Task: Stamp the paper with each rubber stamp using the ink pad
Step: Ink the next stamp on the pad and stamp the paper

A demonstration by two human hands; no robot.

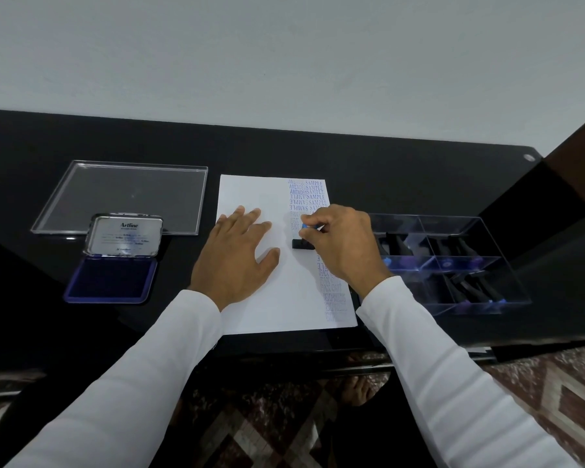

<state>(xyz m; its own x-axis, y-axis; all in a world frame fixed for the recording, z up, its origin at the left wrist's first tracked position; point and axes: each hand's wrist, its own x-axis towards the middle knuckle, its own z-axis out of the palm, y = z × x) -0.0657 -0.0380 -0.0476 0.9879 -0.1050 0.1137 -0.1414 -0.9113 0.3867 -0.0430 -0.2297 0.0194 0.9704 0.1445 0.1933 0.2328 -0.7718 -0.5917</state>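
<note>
Left hand (237, 253) spread flat on paper (250, 298); right hand (340, 246) pinching rubber stamp (301, 244), seemingly pressed onto paper.

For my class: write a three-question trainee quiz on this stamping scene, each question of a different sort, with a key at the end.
1. True or false: the left hand lies flat on the paper.
2. Multiple choice: the right hand grips a) the ink pad lid, b) a rubber stamp, c) the clear lid.
3. Fill in: the open ink pad lies to the ___ of the paper.

Key: 1 true, its fingers spread on the sheet. 2 b, the stamp stands on the paper beside the column of blue prints. 3 left; the clear divided box of stamps stands on the right.
</note>
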